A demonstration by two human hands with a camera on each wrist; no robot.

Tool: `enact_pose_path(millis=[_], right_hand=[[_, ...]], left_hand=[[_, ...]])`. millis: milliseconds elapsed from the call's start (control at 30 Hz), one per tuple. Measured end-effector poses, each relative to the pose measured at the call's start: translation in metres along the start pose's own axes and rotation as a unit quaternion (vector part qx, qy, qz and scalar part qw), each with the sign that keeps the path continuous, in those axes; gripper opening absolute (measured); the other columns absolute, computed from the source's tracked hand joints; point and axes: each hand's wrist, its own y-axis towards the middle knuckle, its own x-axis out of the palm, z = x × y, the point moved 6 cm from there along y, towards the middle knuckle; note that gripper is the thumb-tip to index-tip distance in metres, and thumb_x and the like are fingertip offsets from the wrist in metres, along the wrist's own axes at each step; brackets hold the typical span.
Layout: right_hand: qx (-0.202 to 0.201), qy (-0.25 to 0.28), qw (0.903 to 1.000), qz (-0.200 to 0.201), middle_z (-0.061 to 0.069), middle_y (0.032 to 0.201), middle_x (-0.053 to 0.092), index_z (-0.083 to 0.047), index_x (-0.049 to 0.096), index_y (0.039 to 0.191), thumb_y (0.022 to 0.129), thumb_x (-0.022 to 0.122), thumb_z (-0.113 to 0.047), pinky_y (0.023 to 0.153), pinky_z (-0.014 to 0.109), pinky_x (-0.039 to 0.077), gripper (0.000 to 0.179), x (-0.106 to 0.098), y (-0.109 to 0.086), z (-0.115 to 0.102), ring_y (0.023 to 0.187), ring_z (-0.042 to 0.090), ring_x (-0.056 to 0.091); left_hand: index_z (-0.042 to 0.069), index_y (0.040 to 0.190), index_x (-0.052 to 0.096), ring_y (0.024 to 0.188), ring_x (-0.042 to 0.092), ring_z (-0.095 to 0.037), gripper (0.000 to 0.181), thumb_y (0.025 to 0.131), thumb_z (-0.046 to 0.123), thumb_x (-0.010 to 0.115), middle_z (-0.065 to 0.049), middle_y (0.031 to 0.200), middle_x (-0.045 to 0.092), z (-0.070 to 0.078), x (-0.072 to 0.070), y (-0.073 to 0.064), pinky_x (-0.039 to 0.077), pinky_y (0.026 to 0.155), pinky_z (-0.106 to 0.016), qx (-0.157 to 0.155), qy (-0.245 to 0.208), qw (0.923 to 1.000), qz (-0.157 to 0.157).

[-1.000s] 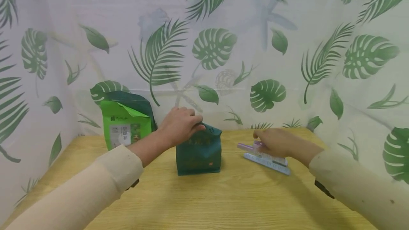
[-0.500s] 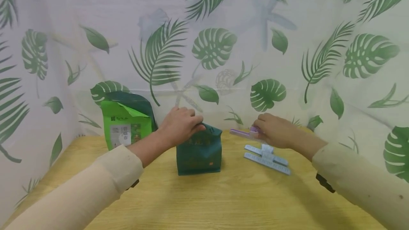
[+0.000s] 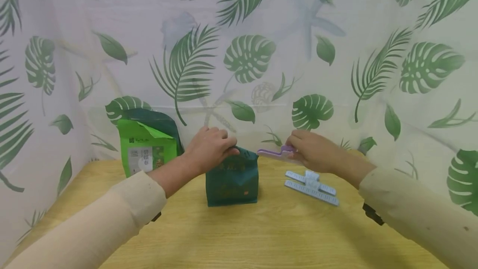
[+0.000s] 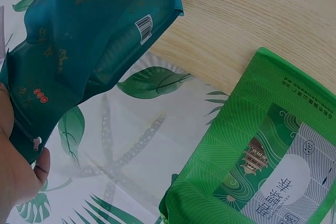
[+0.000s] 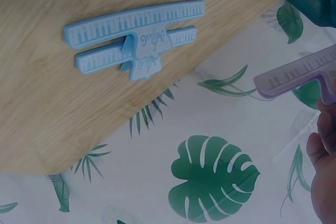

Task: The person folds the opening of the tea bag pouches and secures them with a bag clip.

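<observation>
two hands in cream sleeves (image 3: 112,211) reach in over a light wood-grain tabletop (image 3: 261,240). in the middle stands a dark teal bag (image 3: 233,182), upright, with a small pale mark low on its front. the left hand (image 3: 210,146) comes over its top with a narrow grip, thumb and fingers pinching the upper edge; the left wrist view also shows a white barcode near the bottom of the bag. to the right, the right hand (image 3: 315,150) has a grip closed on a purple clip (image 3: 274,153), held above the tabletop. the clip's long bar points left at the bag's upper right corner and ends just beside it; whether they touch, i cannot tell. below the right hand, two light blue clips (image 3: 313,184) lie side by side, nearly parallel, the word "music" on them. at the left stands a bright green bag (image 3: 128,144) with a pale label, partly hidden by the left forearm. behind everything hangs a white cloth (image 3: 284,53) printed with green leaves
</observation>
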Motion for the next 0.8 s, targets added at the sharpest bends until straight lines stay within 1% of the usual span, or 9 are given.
enact_pose_path(millis=[167, 300, 567, 733, 800], right_hand=[[0.004, -0.021, 0.9997, 0.007, 0.001, 0.087, 0.058, -0.006, 0.062, 0.094, 0.087, 0.077, -0.013, 0.072, 0.035, 0.051, 0.018, 0.003, 0.001, 0.000, 0.078, 0.016, 0.057], [0.010, -0.023, 0.9996, 0.008, 0.001, 0.084, 0.057, -0.007, 0.062, 0.091, 0.086, 0.077, -0.014, 0.070, 0.036, 0.051, 0.018, 0.003, 0.001, 0.002, 0.075, 0.016, 0.057], [0.019, 0.005, 0.9996, 0.020, -0.001, 0.082, 0.058, -0.009, 0.063, 0.088, 0.083, 0.079, -0.008, 0.070, 0.035, 0.051, 0.017, 0.004, 0.004, 0.003, 0.074, 0.015, 0.058], [0.009, 0.024, 0.9991, 0.035, -0.002, 0.081, 0.057, -0.010, 0.061, 0.087, 0.083, 0.078, -0.008, 0.068, 0.034, 0.051, 0.017, 0.007, 0.010, -0.002, 0.073, 0.013, 0.055], [0.003, 0.031, 0.9984, 0.047, -0.003, 0.080, 0.057, -0.010, 0.061, 0.086, 0.082, 0.079, -0.007, 0.067, 0.033, 0.050, 0.018, 0.008, 0.011, -0.003, 0.071, 0.013, 0.055]], left_hand=[[0.019, 0.083, 0.060, 0.061, 0.048, -0.018, 0.027, 0.096, 0.042, 0.062, 0.001, 0.071, 0.055, 0.001, 0.000, 0.000, 0.030, 0.060, -0.033, -0.002, -0.005, 1.0000, -0.008], [0.020, 0.083, 0.060, 0.063, 0.049, -0.019, 0.026, 0.096, 0.042, 0.062, 0.002, 0.072, 0.056, 0.001, 0.001, 0.001, 0.033, 0.060, -0.033, -0.002, -0.007, 0.9999, -0.008], [0.020, 0.083, 0.060, 0.064, 0.049, -0.018, 0.026, 0.096, 0.042, 0.063, 0.002, 0.072, 0.055, 0.001, 0.002, 0.000, 0.033, 0.061, -0.033, 0.003, -0.010, 0.9999, -0.004], [0.019, 0.082, 0.059, 0.063, 0.047, -0.017, 0.026, 0.096, 0.042, 0.063, 0.003, 0.071, 0.053, 0.001, 0.001, -0.002, 0.033, 0.061, -0.033, 0.011, -0.008, 0.9999, 0.003], [0.019, 0.082, 0.059, 0.062, 0.047, -0.017, 0.026, 0.096, 0.041, 0.063, 0.003, 0.070, 0.053, 0.001, 0.001, -0.003, 0.033, 0.061, -0.033, 0.013, -0.008, 0.9999, 0.004]])
